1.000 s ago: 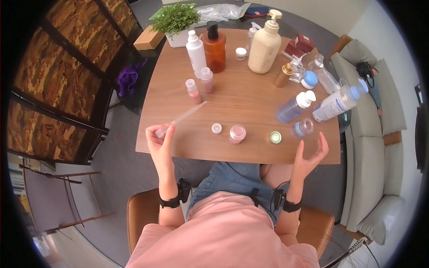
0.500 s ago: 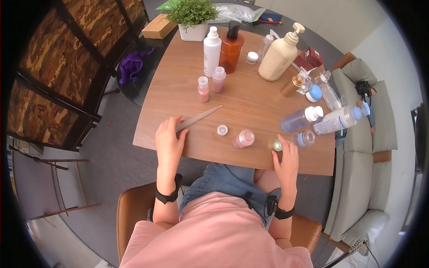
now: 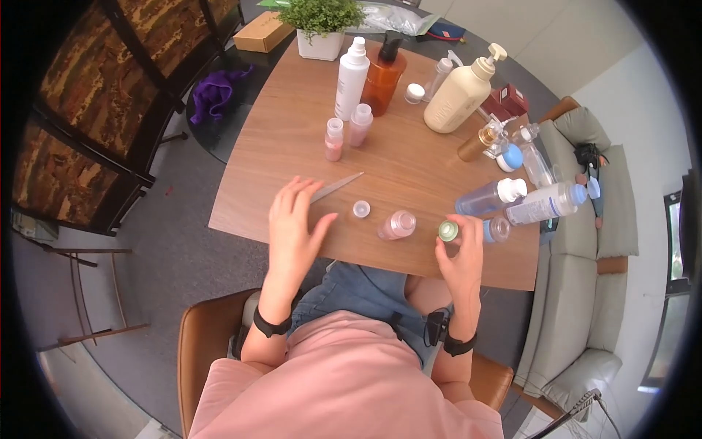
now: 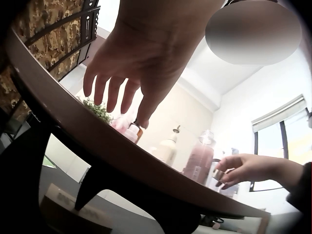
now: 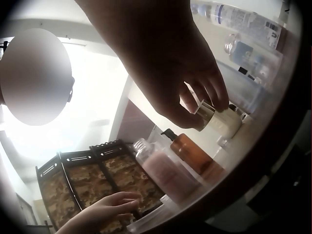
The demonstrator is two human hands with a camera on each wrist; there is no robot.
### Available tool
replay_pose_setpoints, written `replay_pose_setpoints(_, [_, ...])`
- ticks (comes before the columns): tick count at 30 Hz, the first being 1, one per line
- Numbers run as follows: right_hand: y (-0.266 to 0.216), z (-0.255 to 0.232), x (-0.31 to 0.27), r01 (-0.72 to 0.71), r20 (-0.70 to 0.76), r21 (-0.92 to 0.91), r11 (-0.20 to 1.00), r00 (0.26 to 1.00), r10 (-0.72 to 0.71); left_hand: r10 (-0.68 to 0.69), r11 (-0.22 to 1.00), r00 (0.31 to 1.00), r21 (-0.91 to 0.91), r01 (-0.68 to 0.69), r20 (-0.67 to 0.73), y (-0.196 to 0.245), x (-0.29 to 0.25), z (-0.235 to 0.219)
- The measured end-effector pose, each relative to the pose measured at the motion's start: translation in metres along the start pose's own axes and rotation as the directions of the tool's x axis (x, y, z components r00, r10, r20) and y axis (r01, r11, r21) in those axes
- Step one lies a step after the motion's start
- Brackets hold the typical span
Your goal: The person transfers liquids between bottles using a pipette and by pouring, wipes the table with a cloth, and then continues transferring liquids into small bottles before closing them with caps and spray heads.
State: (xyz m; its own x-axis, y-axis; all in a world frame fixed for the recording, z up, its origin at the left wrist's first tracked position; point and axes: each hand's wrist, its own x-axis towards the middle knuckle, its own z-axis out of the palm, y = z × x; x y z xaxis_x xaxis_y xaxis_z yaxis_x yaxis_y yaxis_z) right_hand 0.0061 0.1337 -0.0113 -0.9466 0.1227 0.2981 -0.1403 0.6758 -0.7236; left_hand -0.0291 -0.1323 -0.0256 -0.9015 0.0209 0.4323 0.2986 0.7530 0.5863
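My right hand [image 3: 462, 256] pinches a small green-rimmed cap [image 3: 448, 231] between thumb and fingers; in the right wrist view the cap [image 5: 204, 115] shows a metallic side. My left hand [image 3: 292, 223] hovers near the table's front edge, fingers spread and holding nothing. Just beyond its fingers a clear plastic dropper [image 3: 338, 187] lies on the table, its near end hidden by the hand. A little white cap [image 3: 361, 209] rests to the right of the dropper. Between the hands stands an uncapped bottle of pink liquid [image 3: 398, 225], seen also as a pink bottle [image 5: 168, 173] in the right wrist view.
Two small pink bottles [image 3: 334, 139] stand farther back, before a white bottle [image 3: 352, 80] and an amber pump bottle [image 3: 384, 77]. A cream pump bottle [image 3: 459, 99] is at the back. Blue-tinted and clear bottles [image 3: 488, 197] crowd the right side of the wooden table [image 3: 270, 132].
My left hand has let the dropper down onto the table and drawn back from it. The right hand has come left and taken hold of the green-rimmed cap.
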Motion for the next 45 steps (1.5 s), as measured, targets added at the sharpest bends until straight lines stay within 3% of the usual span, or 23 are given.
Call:
replay_pose_setpoints(2, [-0.010, 0.001, 0.004, 0.033, 0.014, -0.015, 0.999, 0.999, -0.033, 0.049, 0.997, 0.999, -0.057, -0.049, 0.004, 0.013, -0.003, 0.005])
replay_pose_setpoints(4, [-0.020, 0.001, 0.008, 0.064, 0.030, -0.030, 0.997, 0.998, -0.063, 0.133, 0.968, 0.988, -0.227, -0.112, 0.082, 0.029, -0.005, 0.011])
replay_pose_setpoints(7, [-0.030, 0.002, 0.015, 0.222, 0.080, -0.141, 0.965, 0.974, -0.213, 0.147, 0.947, 0.984, -0.301, -0.110, 0.101, 0.042, -0.010, 0.030])
replay_pose_setpoints(11, [-0.038, 0.006, 0.019, 0.285, 0.093, -0.191, 0.939, 0.958, -0.272, 0.104, 0.944, 0.985, -0.326, -0.054, 0.137, 0.051, -0.010, 0.046])
replay_pose_setpoints(17, [-0.052, 0.000, 0.022, 0.319, 0.149, -0.110, 0.941, 0.942, -0.302, 0.098, 0.924, 0.983, -0.382, -0.033, 0.154, 0.051, -0.006, 0.056])
replay_pose_setpoints(19, [-0.055, -0.003, 0.025, 0.410, 0.156, -0.121, 0.904, 0.907, -0.391, 0.102, 0.916, 0.986, -0.400, -0.043, 0.130, 0.051, -0.005, 0.055])
replay_pose_setpoints(26, [-0.060, -0.006, 0.031, 0.410, 0.247, -0.009, 0.912, 0.885, -0.395, 0.113, 0.913, 0.986, -0.404, -0.053, 0.126, 0.049, -0.004, 0.056])
replay_pose_setpoints(31, [-0.061, -0.007, 0.038, 0.542, 0.362, -0.032, 0.839, 0.789, -0.496, 0.114, 0.919, 0.986, -0.390, -0.058, 0.121, 0.050, -0.004, 0.058])
replay_pose_setpoints(38, [-0.072, -0.005, 0.039, 0.510, 0.389, -0.026, 0.860, 0.797, -0.461, 0.117, 0.925, 0.984, -0.374, -0.060, 0.131, 0.051, -0.005, 0.055])
replay_pose_setpoints(41, [-0.072, -0.006, 0.038, 0.500, 0.311, -0.041, 0.865, 0.829, -0.464, 0.087, 0.940, 0.985, -0.340, -0.031, 0.151, 0.051, -0.005, 0.055])
replay_pose_setpoints(43, [-0.063, -0.012, 0.035, 0.344, 0.097, 0.013, 0.939, 0.934, -0.343, 0.095, 0.926, 0.983, -0.376, -0.031, 0.154, 0.050, -0.004, 0.057])
replay_pose_setpoints(44, [-0.056, -0.014, 0.032, 0.340, 0.093, 0.005, 0.940, 0.936, -0.339, 0.102, 0.923, 0.982, -0.383, -0.034, 0.157, 0.050, -0.005, 0.056])
replay_pose_setpoints(45, [-0.045, -0.016, 0.028, 0.212, 0.011, -0.027, 0.977, 0.977, -0.212, 0.097, 0.924, 0.983, -0.380, -0.031, 0.156, 0.050, -0.005, 0.056])
